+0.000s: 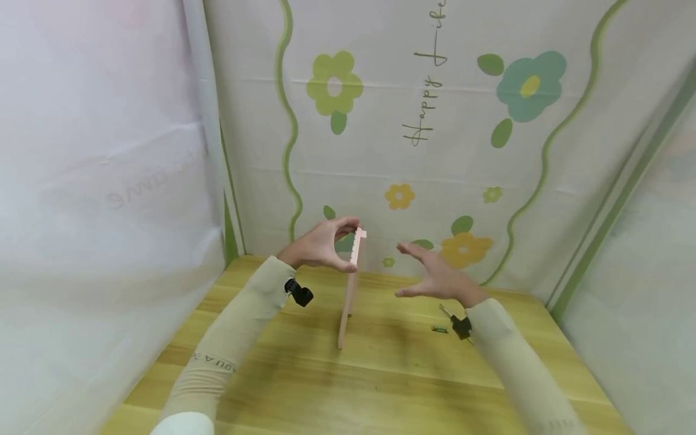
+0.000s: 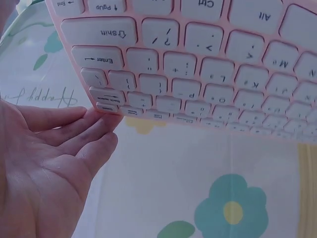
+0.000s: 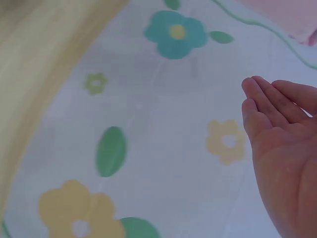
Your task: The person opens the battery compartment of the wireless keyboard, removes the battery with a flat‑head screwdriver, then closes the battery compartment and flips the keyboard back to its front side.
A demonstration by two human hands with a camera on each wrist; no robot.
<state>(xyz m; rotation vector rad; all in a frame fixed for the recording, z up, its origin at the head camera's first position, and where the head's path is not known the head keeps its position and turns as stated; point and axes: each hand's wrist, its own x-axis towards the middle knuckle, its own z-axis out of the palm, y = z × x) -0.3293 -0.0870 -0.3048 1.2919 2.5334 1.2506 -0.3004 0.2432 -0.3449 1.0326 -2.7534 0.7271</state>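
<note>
A pink keyboard (image 1: 356, 249) with white keys stands on its edge above the wooden table, seen nearly edge-on in the head view. My left hand (image 1: 322, 244) grips its upper edge, thumb at the near side and fingers at the far side. In the left wrist view, the fingertips of the left hand (image 2: 54, 158) touch a corner of the keyboard (image 2: 168, 64), whose keys face the camera. To the right, my right hand (image 1: 437, 275) is held in the air, apart from the keyboard, fingers extended and thumb spread. Nothing is in the right hand (image 3: 287, 144).
On the wooden table (image 1: 304, 386), a small green battery-like cylinder (image 1: 439, 330) lies below the right hand. Beside it is a thin metal-shafted tool (image 1: 445, 310), partly hidden by the wrist camera. Flower-printed white curtains (image 1: 370, 151) enclose the table at back and sides.
</note>
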